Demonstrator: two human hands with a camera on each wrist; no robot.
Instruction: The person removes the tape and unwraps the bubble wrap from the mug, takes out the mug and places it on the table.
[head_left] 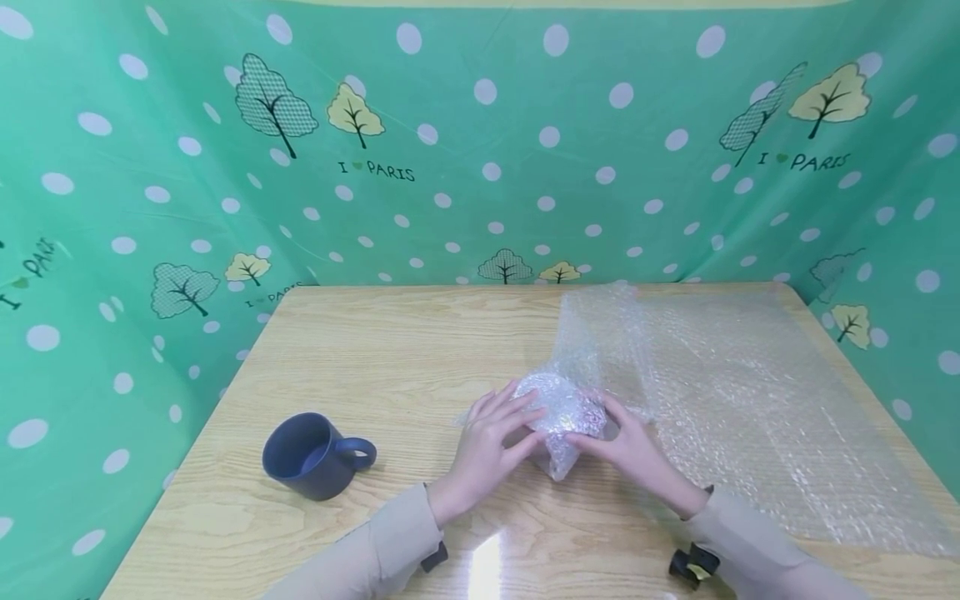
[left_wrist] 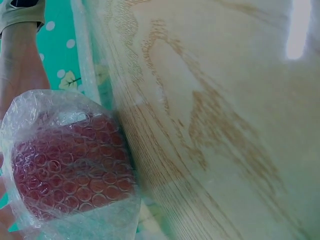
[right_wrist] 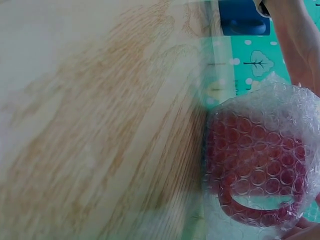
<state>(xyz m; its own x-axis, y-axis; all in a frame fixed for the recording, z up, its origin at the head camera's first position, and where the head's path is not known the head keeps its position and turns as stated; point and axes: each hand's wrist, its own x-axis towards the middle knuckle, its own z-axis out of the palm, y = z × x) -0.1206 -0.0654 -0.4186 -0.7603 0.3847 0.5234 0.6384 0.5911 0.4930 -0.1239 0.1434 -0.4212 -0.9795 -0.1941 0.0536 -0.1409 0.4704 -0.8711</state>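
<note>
A red mug (right_wrist: 257, 150) stands on the table, wrapped in clear bubble wrap (head_left: 561, 408); its handle shows through the wrap in the right wrist view. On the left side of the bundle my left hand (head_left: 487, 437) holds it, fingers spread over the wrap near the top. From the right, my right hand (head_left: 630, 446) grips the same bundle with thumb and fingers curved about the wrap. Bunched wrap gathers over the mug's top, and a loose corner hangs toward me. In the left wrist view the wrapped red mug (left_wrist: 75, 170) shows its rounded side.
A dark blue mug (head_left: 315, 467) stands upright at the left, handle pointing right. A large flat bubble wrap sheet (head_left: 765, 417) covers the table's right side, and a further piece (head_left: 600, 333) lies behind the bundle. Green patterned cloth (head_left: 480, 167) hangs around the wooden table (head_left: 390, 342).
</note>
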